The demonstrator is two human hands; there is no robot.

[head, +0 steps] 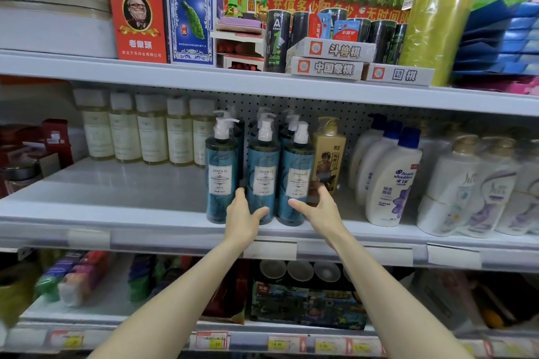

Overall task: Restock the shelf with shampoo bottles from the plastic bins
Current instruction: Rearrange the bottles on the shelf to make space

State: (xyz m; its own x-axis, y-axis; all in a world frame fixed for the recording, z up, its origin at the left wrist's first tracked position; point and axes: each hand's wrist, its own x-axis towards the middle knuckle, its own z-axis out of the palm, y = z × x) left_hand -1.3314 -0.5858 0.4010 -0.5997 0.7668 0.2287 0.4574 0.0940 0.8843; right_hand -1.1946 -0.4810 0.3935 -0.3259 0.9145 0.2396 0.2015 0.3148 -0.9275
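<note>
Three teal ZHIDUO pump shampoo bottles stand in a row at the front of the middle shelf (116,192), with more of the same behind them. My left hand (243,218) wraps the base of the middle teal bottle (263,172), fingers between it and the left teal bottle (221,178), thumb across its front. The base of the right teal bottle (296,181) sits in my right hand (319,208), thumb in front and fingers on its right side. All three bottles are upright on the shelf. No plastic bin is in view.
A yellow bottle (328,151) stands just right of my right hand, then white Head & Shoulders bottles (390,181). Pale bottles (151,131) line the back left, with bare shelf in front of them. Game boxes (328,68) fill the shelf above, and mixed goods the one below.
</note>
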